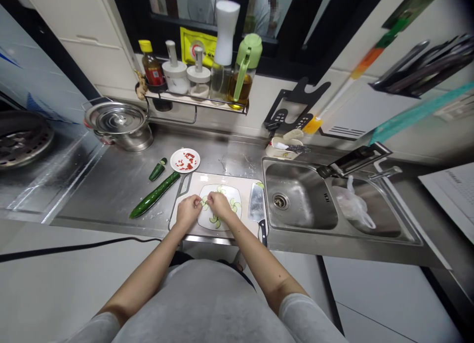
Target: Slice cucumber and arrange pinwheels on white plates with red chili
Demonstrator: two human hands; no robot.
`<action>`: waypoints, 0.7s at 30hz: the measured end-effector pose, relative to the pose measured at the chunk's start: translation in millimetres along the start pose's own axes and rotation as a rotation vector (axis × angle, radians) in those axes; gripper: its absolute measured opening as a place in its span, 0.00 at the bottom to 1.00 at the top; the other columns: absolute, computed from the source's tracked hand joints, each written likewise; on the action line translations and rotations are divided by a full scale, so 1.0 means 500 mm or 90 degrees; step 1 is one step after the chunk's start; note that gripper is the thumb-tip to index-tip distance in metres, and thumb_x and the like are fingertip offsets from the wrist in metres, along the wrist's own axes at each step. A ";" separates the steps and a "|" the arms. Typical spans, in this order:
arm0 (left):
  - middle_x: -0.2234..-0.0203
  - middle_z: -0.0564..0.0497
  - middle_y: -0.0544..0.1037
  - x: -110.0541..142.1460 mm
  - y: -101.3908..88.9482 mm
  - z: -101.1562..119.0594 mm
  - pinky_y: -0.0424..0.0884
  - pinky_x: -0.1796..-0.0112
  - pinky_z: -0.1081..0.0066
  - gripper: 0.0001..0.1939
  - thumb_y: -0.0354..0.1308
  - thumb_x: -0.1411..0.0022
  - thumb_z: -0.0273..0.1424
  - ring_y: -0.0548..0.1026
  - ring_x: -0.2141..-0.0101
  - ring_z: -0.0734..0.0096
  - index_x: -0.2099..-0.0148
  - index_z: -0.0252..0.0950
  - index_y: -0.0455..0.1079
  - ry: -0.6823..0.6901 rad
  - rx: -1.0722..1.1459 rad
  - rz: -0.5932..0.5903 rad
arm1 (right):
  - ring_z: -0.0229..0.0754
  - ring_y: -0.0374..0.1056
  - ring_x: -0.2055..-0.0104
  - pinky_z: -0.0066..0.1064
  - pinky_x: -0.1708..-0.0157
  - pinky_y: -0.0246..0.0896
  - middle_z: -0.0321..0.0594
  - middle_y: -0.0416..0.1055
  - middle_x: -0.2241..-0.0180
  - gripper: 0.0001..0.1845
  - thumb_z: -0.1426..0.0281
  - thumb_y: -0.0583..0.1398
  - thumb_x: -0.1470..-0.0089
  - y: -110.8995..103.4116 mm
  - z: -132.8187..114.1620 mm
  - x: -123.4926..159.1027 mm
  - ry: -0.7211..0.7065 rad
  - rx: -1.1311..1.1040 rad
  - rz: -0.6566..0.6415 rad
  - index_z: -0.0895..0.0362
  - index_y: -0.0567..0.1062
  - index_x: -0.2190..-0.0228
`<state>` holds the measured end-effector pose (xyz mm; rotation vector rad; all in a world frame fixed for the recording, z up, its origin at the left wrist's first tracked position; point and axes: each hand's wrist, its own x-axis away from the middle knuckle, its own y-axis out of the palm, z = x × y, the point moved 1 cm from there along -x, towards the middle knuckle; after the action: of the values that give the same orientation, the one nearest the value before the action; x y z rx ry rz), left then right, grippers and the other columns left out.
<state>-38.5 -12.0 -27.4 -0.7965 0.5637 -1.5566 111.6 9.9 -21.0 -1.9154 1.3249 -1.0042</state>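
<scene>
A white square plate [224, 225] lies on a pale cutting board [202, 179]. Thin cucumber slices [215, 221] are set on it in small curved clusters. My left hand [188, 210] is closed in a pinch over the plate's left side, with a pale green slice at its fingertips. Just right of it, my right hand [219, 205] is also pinched, fingertips low over the same cluster; what they hold is hidden. A cleaver [256, 204] with a black handle rests on the board's right side, partly over a cucumber piece [260, 185].
Left of the board lie a long cucumber [154, 196] and a short cut cucumber piece [157, 170]. Behind them is a small white plate [180, 170] with red bits. A steel pot [137, 138] stands back left, a sink [301, 207] right, a condiment rack [196, 102] above.
</scene>
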 end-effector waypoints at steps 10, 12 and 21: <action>0.70 0.50 0.77 -0.004 0.004 0.002 0.64 0.58 0.67 0.11 0.54 0.46 0.27 0.73 0.63 0.62 0.61 0.39 0.74 0.015 -0.082 0.008 | 0.41 0.65 0.59 0.29 0.63 0.53 0.45 0.72 0.61 0.07 0.71 0.57 0.41 0.003 0.000 0.001 0.002 0.072 0.003 0.58 0.73 0.62; 0.70 0.50 0.77 -0.003 0.003 0.003 0.64 0.59 0.67 0.10 0.54 0.45 0.28 0.73 0.63 0.61 0.61 0.39 0.74 0.013 -0.086 0.010 | 0.42 0.65 0.59 0.29 0.64 0.53 0.45 0.71 0.60 0.07 0.69 0.57 0.40 0.001 0.000 0.003 0.009 0.084 0.001 0.58 0.73 0.61; 0.67 0.49 0.77 0.003 -0.012 0.010 0.63 0.58 0.66 0.09 0.56 0.44 0.32 0.72 0.60 0.60 0.61 0.40 0.75 0.015 -0.074 0.033 | 0.43 0.65 0.58 0.30 0.65 0.54 0.46 0.71 0.57 0.09 0.68 0.54 0.38 -0.017 -0.001 0.027 0.061 0.122 0.026 0.57 0.73 0.60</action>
<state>-38.8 -12.3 -19.6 -0.8465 0.6922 -1.4968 118.5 0.0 -10.6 -1.7099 1.2660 -1.1706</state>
